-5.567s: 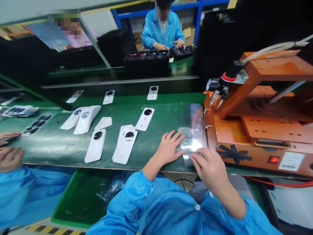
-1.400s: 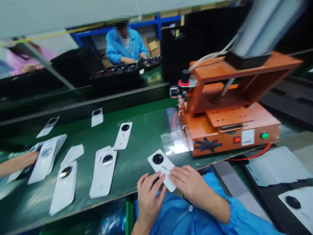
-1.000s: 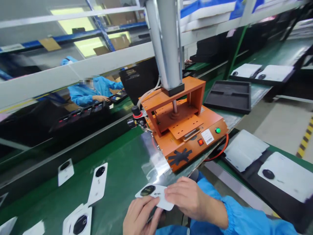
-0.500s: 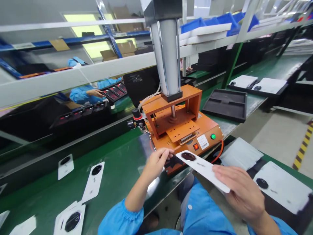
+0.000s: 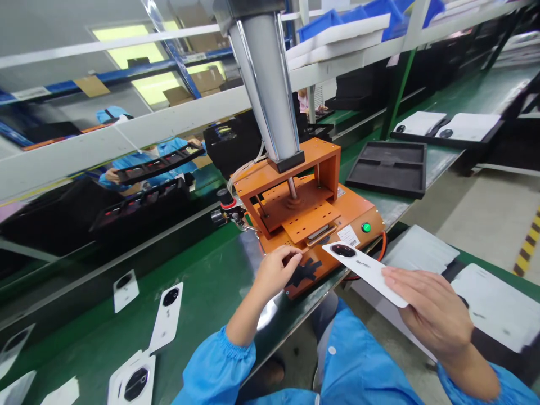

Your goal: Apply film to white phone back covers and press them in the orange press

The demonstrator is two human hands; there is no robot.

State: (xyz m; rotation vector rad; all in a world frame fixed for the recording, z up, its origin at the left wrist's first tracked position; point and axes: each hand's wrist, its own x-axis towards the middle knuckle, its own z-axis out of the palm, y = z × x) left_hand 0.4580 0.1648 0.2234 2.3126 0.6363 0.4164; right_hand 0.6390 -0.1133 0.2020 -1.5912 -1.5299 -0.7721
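My right hand [image 5: 434, 309] grips the lower end of a white phone back cover [image 5: 371, 273], fingers on top. The cover is tilted, its round dark camera window towards my left hand. Close to the front of an orange press [image 5: 314, 225], my left hand [image 5: 276, 273] is closed, thumb and fingers curled together. Whether anything small sits between those fingertips cannot be made out. Black tape [image 5: 306, 271] marks the press front beside it. The press's plate is raised above its orange sliding tray [image 5: 312, 222].
More back covers lie on the green bench [image 5: 202, 315] at left, including a single cover [image 5: 166, 316]. Stacked white covers [image 5: 500, 306] rest at my right. A black divided tray [image 5: 388, 169] stands behind the press. Across the bench, a co-worker in blue holds a black tray [image 5: 160, 166].
My left fingers have curled in more. The right hand and cover have shifted slightly right, hiding the press's red switch. Across the bench, the co-worker's tray has moved left and turned.
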